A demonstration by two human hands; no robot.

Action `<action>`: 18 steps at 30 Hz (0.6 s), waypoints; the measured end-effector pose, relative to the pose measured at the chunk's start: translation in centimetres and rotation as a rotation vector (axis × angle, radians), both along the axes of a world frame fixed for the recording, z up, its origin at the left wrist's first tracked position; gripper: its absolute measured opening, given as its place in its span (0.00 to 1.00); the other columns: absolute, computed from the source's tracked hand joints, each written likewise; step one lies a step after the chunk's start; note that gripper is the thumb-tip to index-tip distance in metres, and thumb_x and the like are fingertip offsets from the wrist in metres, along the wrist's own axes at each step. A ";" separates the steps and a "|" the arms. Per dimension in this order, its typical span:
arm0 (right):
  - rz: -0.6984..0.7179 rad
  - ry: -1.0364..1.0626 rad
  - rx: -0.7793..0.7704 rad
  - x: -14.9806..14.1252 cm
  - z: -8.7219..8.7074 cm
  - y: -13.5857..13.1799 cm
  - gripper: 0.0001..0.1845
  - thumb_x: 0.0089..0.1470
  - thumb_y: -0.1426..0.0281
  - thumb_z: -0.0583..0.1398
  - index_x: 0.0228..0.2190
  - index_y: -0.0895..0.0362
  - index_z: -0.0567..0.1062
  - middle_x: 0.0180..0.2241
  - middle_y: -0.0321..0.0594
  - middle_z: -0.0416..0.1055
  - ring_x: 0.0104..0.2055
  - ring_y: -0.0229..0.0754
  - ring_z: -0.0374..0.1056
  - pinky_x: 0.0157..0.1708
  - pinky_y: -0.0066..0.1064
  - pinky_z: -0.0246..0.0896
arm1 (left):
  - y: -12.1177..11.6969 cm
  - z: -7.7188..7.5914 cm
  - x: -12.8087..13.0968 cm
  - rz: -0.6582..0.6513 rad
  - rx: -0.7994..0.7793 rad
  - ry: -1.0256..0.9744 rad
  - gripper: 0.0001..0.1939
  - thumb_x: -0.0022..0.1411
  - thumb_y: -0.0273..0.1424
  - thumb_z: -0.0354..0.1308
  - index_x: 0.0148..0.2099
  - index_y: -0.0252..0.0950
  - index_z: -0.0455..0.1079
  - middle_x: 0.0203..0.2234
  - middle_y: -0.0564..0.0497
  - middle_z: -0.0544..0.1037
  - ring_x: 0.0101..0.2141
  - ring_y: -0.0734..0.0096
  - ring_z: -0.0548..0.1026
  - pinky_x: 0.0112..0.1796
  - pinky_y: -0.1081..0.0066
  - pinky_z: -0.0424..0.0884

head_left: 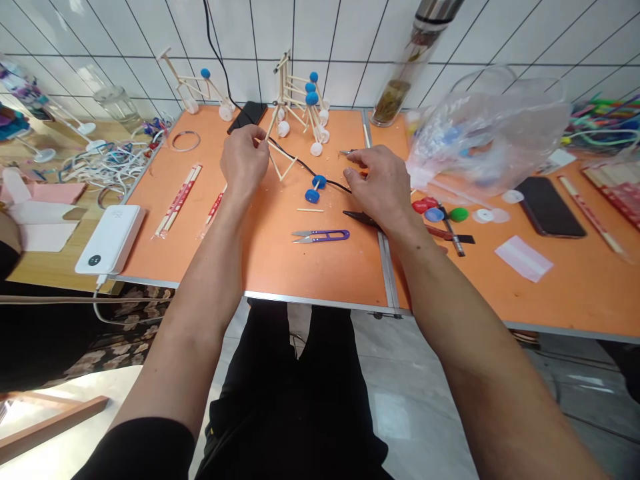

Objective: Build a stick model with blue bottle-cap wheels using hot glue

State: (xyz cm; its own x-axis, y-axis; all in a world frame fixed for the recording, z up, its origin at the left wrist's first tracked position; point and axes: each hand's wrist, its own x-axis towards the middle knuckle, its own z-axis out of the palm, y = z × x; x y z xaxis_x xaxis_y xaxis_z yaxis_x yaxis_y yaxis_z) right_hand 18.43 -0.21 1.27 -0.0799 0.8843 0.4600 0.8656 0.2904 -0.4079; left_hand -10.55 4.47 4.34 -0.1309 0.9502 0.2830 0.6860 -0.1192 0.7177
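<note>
My left hand [244, 161] pinches the top of a small frame of wooden sticks [278, 162], which has a black wire [320, 175] running from it across the orange table [260, 260]. My right hand [375, 187] is closed around small pliers [349, 153] with a metal nose and an orange grip, mostly hidden by my fingers. Just below the wire, between my hands, lies a short axle with blue wheels [313, 189]. Purple-handled thread snips [320, 235] lie below it, and black-handled pliers [361, 219] lie under my right wrist.
Two finished stick models with blue balls [300, 100] stand at the back against white tiles. Chopsticks in red-printed wrappers [179, 200], a white power bank [110, 239], a plastic bag [485, 133], a phone [550, 207] and bottle caps surround the work area.
</note>
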 end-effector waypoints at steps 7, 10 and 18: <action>0.001 -0.003 0.017 0.1 -0.1 0.0 0.24 0.74 0.48 0.57 0.58 0.44 0.85 0.59 0.50 0.83 0.63 0.64 0.78 0.65 0.60 0.74 | -1.1 0.5 0.5 0.177 0.026 0.123 0.08 0.66 0.42 0.65 0.46 0.51 0.82 0.48 0.43 0.87 0.63 0.36 0.75 0.59 0.46 0.70; -0.001 0.000 0.031 0.0 -0.3 0.1 0.23 0.73 0.51 0.58 0.57 0.46 0.86 0.59 0.49 0.84 0.61 0.64 0.79 0.64 0.61 0.76 | -0.9 0.2 0.2 0.181 0.010 0.129 0.09 0.67 0.42 0.65 0.46 0.51 0.84 0.50 0.42 0.87 0.63 0.34 0.75 0.59 0.45 0.68; -0.008 -0.001 0.031 -0.2 -0.4 0.2 0.23 0.73 0.51 0.58 0.55 0.46 0.86 0.58 0.50 0.84 0.60 0.64 0.80 0.64 0.60 0.76 | 0.4 -0.1 -0.4 0.221 -0.030 0.243 0.12 0.65 0.32 0.63 0.47 0.46 0.85 0.54 0.37 0.86 0.60 0.31 0.79 0.59 0.40 0.69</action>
